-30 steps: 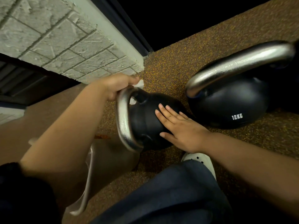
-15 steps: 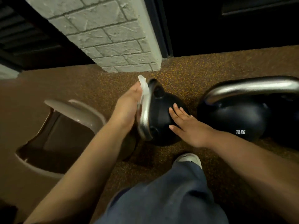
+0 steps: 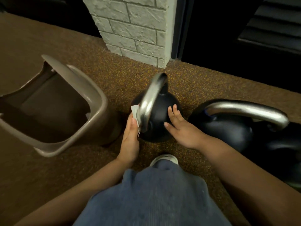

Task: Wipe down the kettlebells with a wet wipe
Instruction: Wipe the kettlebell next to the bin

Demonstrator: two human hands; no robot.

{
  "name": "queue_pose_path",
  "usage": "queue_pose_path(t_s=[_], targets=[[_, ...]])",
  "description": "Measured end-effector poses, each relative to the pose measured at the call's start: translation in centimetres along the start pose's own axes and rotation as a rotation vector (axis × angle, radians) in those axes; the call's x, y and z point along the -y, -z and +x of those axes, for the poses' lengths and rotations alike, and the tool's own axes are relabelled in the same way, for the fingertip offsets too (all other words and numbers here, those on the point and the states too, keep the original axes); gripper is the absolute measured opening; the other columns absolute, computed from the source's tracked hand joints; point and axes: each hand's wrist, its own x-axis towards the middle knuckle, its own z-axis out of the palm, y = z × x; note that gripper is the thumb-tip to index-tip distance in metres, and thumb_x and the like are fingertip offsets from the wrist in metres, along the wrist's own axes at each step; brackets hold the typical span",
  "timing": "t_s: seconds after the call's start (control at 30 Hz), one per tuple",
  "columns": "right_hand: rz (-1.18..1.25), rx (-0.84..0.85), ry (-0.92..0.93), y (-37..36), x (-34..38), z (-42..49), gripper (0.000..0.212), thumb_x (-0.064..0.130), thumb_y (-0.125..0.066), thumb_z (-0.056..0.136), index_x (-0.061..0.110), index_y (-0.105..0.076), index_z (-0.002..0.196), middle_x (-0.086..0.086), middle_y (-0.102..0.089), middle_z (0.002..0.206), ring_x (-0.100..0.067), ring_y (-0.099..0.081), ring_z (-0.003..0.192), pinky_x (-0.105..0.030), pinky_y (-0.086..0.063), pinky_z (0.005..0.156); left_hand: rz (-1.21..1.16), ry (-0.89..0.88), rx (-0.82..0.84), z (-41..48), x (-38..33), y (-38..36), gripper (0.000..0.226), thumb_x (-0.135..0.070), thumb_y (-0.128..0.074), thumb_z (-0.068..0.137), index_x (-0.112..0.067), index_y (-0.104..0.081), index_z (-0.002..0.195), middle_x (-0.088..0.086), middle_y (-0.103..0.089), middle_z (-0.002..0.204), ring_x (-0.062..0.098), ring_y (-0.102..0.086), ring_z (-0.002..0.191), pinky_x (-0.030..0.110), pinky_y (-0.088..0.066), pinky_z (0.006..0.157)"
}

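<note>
Step in hand: wiping the handle (image 3: 149, 101) of the small kettlebell (image 3: 160, 118), mid-floor beside the bin (image 3: 97, 101). Left hand (image 3: 130, 139) pinches the wipe (image 3: 135, 114) against the steel; right hand (image 3: 180, 129) lies open, steadying the bell (grasping nothing). Next, in my judgement: the bell's body, then the larger kettlebell (image 3: 228, 129).

The small kettlebell (image 3: 160, 115) stands on the floor (image 3: 203, 82) between the bin (image 3: 96, 101) at its left and the large kettlebell (image 3: 231, 128) at its right, with the brick pillar (image 3: 135, 28) behind it.
</note>
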Motion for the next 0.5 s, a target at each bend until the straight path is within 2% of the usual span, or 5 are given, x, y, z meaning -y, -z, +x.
queue_pose_path(t_s=[0.1, 0.17, 0.27, 0.37, 0.5], targets=[[0.002, 0.003, 0.0, 0.2, 0.1, -0.2, 0.064, 0.037, -0.031, 0.101, 0.021, 0.007, 0.15, 0.003, 0.022, 0.156, -0.014, 0.014, 0.145, -0.027, 0.001, 0.115, 0.031, 0.049, -0.05, 0.0, 0.4, -0.3, 0.035, -0.03, -0.023, 0.102, -0.02, -0.044, 0.129, -0.003, -0.052, 0.129, -0.012, -0.047, 0.108, -0.004, -0.035, 0.078], [0.012, 0.007, 0.003, 0.3, 0.0, -0.2, 0.064, 0.037, -0.031, 0.101, 0.022, 0.007, 0.15, 0.003, 0.022, 0.156, -0.014, 0.013, 0.145, -0.028, 0.0, 0.116, 0.141, 0.136, -0.119, 0.2, 0.3, -0.3, 0.046, -0.033, -0.02, 0.103, -0.012, -0.036, 0.141, 0.004, -0.041, 0.143, 0.0, -0.036, 0.114, -0.012, -0.027, 0.066], [0.021, 0.005, 0.014, 0.2, 0.0, -0.1, 0.064, 0.037, -0.031, 0.101, 0.022, 0.007, 0.149, 0.002, 0.022, 0.156, -0.014, 0.013, 0.145, -0.029, -0.001, 0.117, 0.146, 0.198, -0.164, 1.0, 0.3, -0.1, 0.053, -0.037, -0.02, 0.102, -0.007, -0.038, 0.14, 0.004, -0.046, 0.136, 0.016, -0.042, 0.124, -0.011, -0.028, 0.06], [0.038, 0.001, 0.023, 0.0, -0.3, -0.1, 0.064, 0.037, -0.031, 0.101, 0.023, 0.009, 0.149, 0.004, 0.024, 0.155, -0.013, 0.015, 0.144, -0.029, 0.0, 0.117, 0.149, 0.183, -0.2, 0.5, -0.1, -0.3, 0.051, -0.039, -0.023, 0.101, -0.01, -0.043, 0.138, -0.011, -0.052, 0.123, 0.006, -0.05, 0.106, -0.007, -0.032, 0.068], [0.049, -0.005, 0.036, -0.2, -0.6, -0.1, 0.064, 0.038, -0.031, 0.101, 0.025, 0.01, 0.149, 0.005, 0.025, 0.155, -0.012, 0.017, 0.143, -0.028, 0.002, 0.115, 0.013, 0.073, -0.177, 0.0, -1.0, -1.1, 0.029, -0.025, -0.027, 0.103, -0.029, -0.05, 0.12, -0.007, -0.06, 0.116, -0.006, -0.06, 0.095, -0.001, -0.04, 0.074]])
